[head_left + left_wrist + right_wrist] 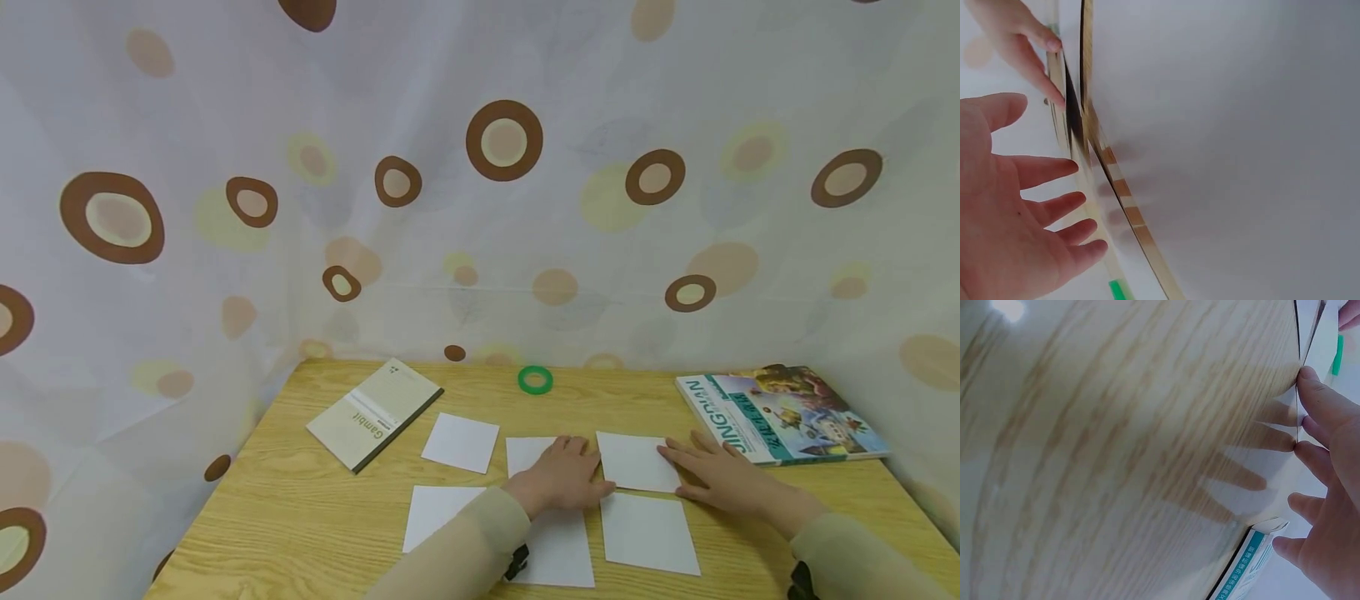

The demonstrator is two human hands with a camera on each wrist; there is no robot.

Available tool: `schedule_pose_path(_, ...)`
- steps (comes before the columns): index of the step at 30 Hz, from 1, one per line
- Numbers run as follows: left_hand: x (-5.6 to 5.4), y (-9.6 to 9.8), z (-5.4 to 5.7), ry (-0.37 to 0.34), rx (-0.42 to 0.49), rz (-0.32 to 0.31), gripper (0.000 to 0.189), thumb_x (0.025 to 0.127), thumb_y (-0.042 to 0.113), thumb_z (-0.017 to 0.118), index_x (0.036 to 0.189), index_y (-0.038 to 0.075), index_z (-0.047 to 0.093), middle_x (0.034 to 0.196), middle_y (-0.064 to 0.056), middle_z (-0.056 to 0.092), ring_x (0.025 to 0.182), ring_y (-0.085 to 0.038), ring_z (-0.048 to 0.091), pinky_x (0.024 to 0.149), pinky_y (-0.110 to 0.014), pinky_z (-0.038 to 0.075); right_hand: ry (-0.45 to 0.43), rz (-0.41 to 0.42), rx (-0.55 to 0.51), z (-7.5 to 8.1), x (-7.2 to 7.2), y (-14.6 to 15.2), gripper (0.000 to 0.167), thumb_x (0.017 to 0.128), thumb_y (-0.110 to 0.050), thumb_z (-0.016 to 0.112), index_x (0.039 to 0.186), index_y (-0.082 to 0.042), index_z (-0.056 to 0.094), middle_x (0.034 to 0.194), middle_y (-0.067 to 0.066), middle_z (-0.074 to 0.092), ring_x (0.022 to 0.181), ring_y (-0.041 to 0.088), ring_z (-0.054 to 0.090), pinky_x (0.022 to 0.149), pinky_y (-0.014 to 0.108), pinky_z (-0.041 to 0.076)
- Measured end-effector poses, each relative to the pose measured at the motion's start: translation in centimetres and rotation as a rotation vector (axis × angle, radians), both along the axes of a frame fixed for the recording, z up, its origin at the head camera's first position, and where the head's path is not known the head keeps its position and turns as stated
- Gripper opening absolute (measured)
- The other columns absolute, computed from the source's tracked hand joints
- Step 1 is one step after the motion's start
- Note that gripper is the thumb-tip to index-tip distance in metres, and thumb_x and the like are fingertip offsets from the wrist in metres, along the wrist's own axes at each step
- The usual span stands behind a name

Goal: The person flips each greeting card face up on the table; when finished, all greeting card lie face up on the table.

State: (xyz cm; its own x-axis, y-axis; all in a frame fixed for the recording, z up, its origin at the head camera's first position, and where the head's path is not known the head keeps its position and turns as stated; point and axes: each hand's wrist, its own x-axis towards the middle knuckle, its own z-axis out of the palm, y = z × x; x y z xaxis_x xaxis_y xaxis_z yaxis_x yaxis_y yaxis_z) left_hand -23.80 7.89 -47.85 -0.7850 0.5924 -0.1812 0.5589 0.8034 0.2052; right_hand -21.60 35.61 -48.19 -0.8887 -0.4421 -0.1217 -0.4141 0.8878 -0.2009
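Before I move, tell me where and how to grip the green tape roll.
Likely best: pinch the near rim of the green tape roll from above and the front, one finger inside its open centre; it lies flat, with the patterned cloth close behind.

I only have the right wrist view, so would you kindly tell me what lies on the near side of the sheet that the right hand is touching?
Observer: In the head view, another white sheet lies on the near side of the touched sheet.
Operator: Thank you, and what is beneath the left hand?
Observer: The left hand is over white paper just to the left of those two sheets.
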Motion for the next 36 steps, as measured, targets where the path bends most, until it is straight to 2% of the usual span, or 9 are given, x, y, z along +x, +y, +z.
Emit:
schedule_pose_path(6, -0.11, -0.21, 0.41, -0.148, 0.214, 0.033, 0.058, 0.099, 0.049, 0.048, 0.146, 0.014, 0.050, 0.155, -0.006, 0.039, 0.143, -0.026, 0.034, 0.116, -0.034, 0.035, 0.002, -0.004, 0.006, -0.09, -0.03, 0.12, 0.068, 0.091, -0.053, 0.061, 0.147, -0.016, 0.048, 0.149, 0.018, 0.048, 0.137, 0.058, 0.029, 0.099, 0.081, 0.026)
schedule_pose_path(11, -0.53, -0.35, 0.43, -0.189, 0.380, 0.012, 0.046, 0.097, 0.038, 0.057, 0.133, 0.009, 0.061, 0.135, -0.006, 0.061, 0.131, -0.022, 0.050, 0.107, -0.029, 0.043, 0.001, 0.000, -0.004, -0.05, -0.01, 0.11, 0.070, 0.090, -0.053, 0.062, 0.147, -0.015, 0.048, 0.150, 0.017, 0.047, 0.138, 0.056, 0.029, 0.101, 0.080, 0.026)
schedule_pose_path(13, -0.61, -0.41, 0.48, -0.241, 0.471, 0.032, 0.042, 0.096, 0.032, 0.060, 0.130, 0.008, 0.064, 0.129, -0.006, 0.066, 0.126, -0.019, 0.055, 0.103, -0.026, 0.046, 0.003, 0.005, -0.005, -0.05, -0.03, 0.08, 0.070, 0.090, -0.052, 0.063, 0.147, -0.014, 0.048, 0.151, 0.016, 0.047, 0.138, 0.055, 0.030, 0.101, 0.080, 0.026)
schedule_pose_path(16, -0.60, -0.40, 0.63, -0.374, 0.608, 0.122, 0.044, 0.094, 0.028, 0.065, 0.132, 0.007, 0.063, 0.127, -0.006, 0.068, 0.119, -0.017, 0.060, 0.098, -0.025, 0.050, 0.010, 0.012, -0.008, 0.01, -0.05, 0.04, 0.070, 0.089, -0.052, 0.064, 0.146, -0.013, 0.049, 0.150, 0.016, 0.048, 0.138, 0.054, 0.031, 0.101, 0.079, 0.027)
schedule_pose_path(21, -0.68, -0.20, 0.45, -0.714, 0.864, 0.298, 0.048, 0.095, 0.020, 0.062, 0.138, -0.002, 0.054, 0.124, -0.011, 0.067, 0.111, -0.022, 0.066, 0.098, -0.034, 0.054, 0.045, 0.042, -0.007, 0.01, -0.12, 0.16, 0.070, 0.089, -0.051, 0.065, 0.144, -0.011, 0.051, 0.147, 0.017, 0.051, 0.135, 0.055, 0.035, 0.099, 0.078, 0.031)
schedule_pose_path(23, -0.78, -0.09, 0.34, -0.850, 0.978, 0.344, 0.045, 0.097, 0.014, 0.059, 0.136, -0.008, 0.052, 0.120, -0.016, 0.067, 0.106, -0.026, 0.068, 0.096, -0.038, 0.056, 0.048, 0.048, -0.016, -0.02, -0.11, 0.21, 0.070, 0.089, -0.050, 0.066, 0.144, -0.010, 0.051, 0.146, 0.017, 0.052, 0.135, 0.056, 0.036, 0.099, 0.078, 0.031)
schedule_pose_path(25, -0.83, -0.02, 0.35, -0.943, 1.060, 0.384, 0.040, 0.098, 0.011, 0.056, 0.131, -0.011, 0.054, 0.117, -0.019, 0.067, 0.103, -0.027, 0.069, 0.096, -0.039, 0.056, 0.044, 0.047, -0.027, -0.10, -0.11, 0.31, 0.070, 0.089, -0.050, 0.066, 0.144, -0.010, 0.051, 0.146, 0.017, 0.052, 0.135, 0.055, 0.035, 0.100, 0.078, 0.030)
schedule_pose_path(30, -0.77, 0.04, 0.45, -1.043, 1.173, 0.477, 0.032, 0.096, 0.011, 0.054, 0.121, -0.009, 0.059, 0.113, -0.020, 0.063, 0.096, -0.029, 0.069, 0.094, -0.043, 0.057, 0.067, 0.071, -0.043, -0.33, -0.21, 0.57, 0.068, 0.089, -0.048, 0.067, 0.143, -0.009, 0.052, 0.144, 0.018, 0.054, 0.133, 0.055, 0.038, 0.098, 0.078, 0.032)
schedule_pose_path(36, -0.67, -0.05, 0.55, -1.136, 1.285, 0.575, 0.038, 0.091, 0.009, 0.057, 0.124, -0.008, 0.054, 0.117, -0.021, 0.057, 0.109, -0.041, 0.064, 0.102, -0.048, 0.051, 0.080, 0.113, -0.056, -0.19, -0.39, 0.66, 0.060, 0.090, -0.043, 0.067, 0.140, -0.011, 0.056, 0.141, 0.017, 0.057, 0.131, 0.054, 0.042, 0.098, 0.076, 0.034)
